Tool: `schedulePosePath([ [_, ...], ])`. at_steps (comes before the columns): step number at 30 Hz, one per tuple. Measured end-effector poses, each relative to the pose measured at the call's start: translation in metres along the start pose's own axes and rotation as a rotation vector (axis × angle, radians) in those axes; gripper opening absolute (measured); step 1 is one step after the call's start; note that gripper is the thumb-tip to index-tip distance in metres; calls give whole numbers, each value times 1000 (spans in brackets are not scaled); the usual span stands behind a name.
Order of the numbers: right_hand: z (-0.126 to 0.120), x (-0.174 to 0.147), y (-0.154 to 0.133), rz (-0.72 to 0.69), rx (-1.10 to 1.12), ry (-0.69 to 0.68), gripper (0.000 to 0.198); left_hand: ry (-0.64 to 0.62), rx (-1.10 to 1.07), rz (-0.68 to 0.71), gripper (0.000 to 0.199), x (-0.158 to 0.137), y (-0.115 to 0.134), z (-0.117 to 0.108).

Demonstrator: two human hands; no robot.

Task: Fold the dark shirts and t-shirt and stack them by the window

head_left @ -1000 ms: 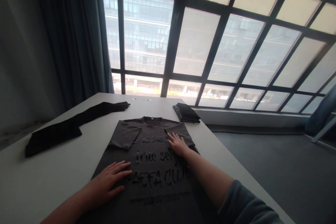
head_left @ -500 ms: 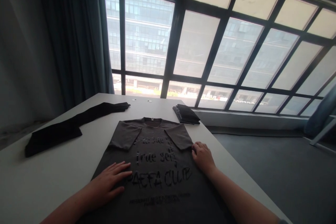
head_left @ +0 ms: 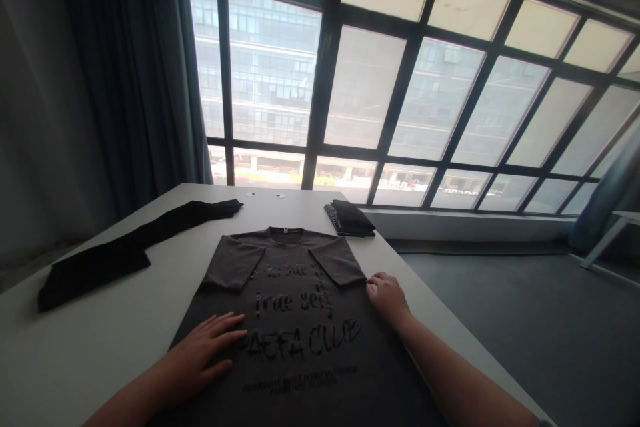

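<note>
A dark grey T-shirt (head_left: 287,307) with black lettering lies spread on the table, its collar away from me and both sleeves folded in over the chest. My left hand (head_left: 207,347) rests flat on the left side of the shirt, fingers stretched out beside the print. At the shirt's right edge, just below the folded sleeve, my right hand (head_left: 387,293) has its fingers curled and pinches the fabric. The fingertips of that hand are partly hidden.
Black clothing (head_left: 130,247) lies stretched out on the left of the white table (head_left: 75,340). Folded dark garments (head_left: 350,219) are stacked at the far right corner. A blue curtain (head_left: 145,80) and large windows stand behind. Grey floor (head_left: 480,307) lies to the right.
The view has shifted slightly, so the scene sits a little lower and further left. My left hand stays flat on the shirt; my right hand stays at its edge with hardly any movement.
</note>
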State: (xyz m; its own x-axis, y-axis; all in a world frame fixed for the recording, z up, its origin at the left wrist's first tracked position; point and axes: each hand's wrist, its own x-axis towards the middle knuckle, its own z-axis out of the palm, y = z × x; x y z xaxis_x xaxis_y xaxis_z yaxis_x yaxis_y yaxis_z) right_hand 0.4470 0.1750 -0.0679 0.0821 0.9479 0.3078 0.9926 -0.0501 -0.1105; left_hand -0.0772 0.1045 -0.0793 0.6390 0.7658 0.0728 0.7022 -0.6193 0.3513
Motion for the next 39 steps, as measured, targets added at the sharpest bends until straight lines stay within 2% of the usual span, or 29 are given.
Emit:
schedulePosePath([
  [3, 2, 14, -1, -190, 42, -20, 49, 8, -2, 1, 61, 1, -1, 1],
  [5, 4, 26, -8, -260, 55, -117, 61, -1, 2, -3, 62, 2, -3, 2],
  [9, 7, 54, -31, -271, 67, -329, 77, -6, 4, 3, 61, 1, -4, 3],
  [15, 30, 77, -57, -227, 57, -434, 84, 22, 7, 4, 62, -1, -5, 5],
  [19, 45, 73, -56, -189, 50, -444, 80, 33, 9, 21, 61, -1, -6, 6],
  [23, 45, 75, -56, -186, 52, -449, 77, 23, 22, 8, 61, -1, -7, 6],
  [26, 41, 79, -67, -210, 64, -428, 77, 22, 43, 15, 63, -2, -10, 10],
  [30, 44, 77, -91, -267, 90, -412, 78, 89, 102, 10, 58, 0, -14, 19],
  [34, 51, 72, -100, -289, 106, -422, 80, 161, 161, -39, 52, 3, -8, 22],
  [39, 52, 71, -97, -296, 104, -415, 81, 98, 197, -69, 58, -10, 6, 22],
])
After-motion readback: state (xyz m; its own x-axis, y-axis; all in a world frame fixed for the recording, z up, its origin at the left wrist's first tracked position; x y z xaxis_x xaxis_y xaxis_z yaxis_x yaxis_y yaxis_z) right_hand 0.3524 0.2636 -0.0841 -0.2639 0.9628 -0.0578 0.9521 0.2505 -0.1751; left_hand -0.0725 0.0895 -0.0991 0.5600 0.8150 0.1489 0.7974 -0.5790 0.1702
